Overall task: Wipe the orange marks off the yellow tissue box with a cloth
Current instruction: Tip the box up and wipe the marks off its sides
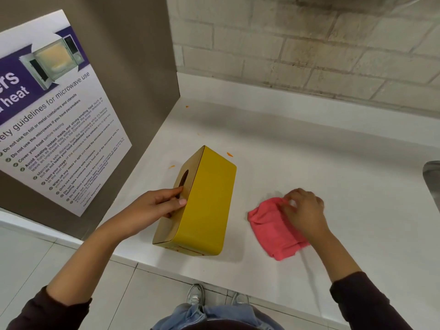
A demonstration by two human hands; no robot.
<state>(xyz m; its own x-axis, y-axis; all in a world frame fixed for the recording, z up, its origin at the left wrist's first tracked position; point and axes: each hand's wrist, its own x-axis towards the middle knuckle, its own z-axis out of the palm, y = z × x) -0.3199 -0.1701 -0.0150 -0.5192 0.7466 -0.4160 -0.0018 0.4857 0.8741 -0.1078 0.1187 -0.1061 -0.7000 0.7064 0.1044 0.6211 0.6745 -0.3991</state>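
1 tissue box [209, 206], 1 cloth [271, 232], 2 hands, 3 orange flecks [229, 154] on the counter [309, 151].

Tissue box: yellow, rectangular w/ rounded corners, smooth matte sides. It lies on its side near the counter's front edge, toward the left end. The tan lid w/ the oval slot faces left. Thin orange marks [188, 250] show on the small end face nearest the front edge.

Left hand [157, 206]: grasping the box. Fingers are curled over the lid, one fingertip at the slot rim, thumb along the lid/side edge.

Right hand [304, 210]: fingers bunched, pinching a fold at the cloth's far side, palm over its right part. The cloth is pink, soft, nappy and crumpled. It lies flat on the counter right of the box, apart from it, near the front edge.

The counter is white and smooth. Flecks: 1 just behind the box, 1 left of it, 1 near the back-left corner.

A brown panel [133, 67] at the left end carries 1 microwave-safety poster [47, 115]. Pale brick-pattern wall [309, 44] behind. Metal sink [432, 177] rim at the right edge.
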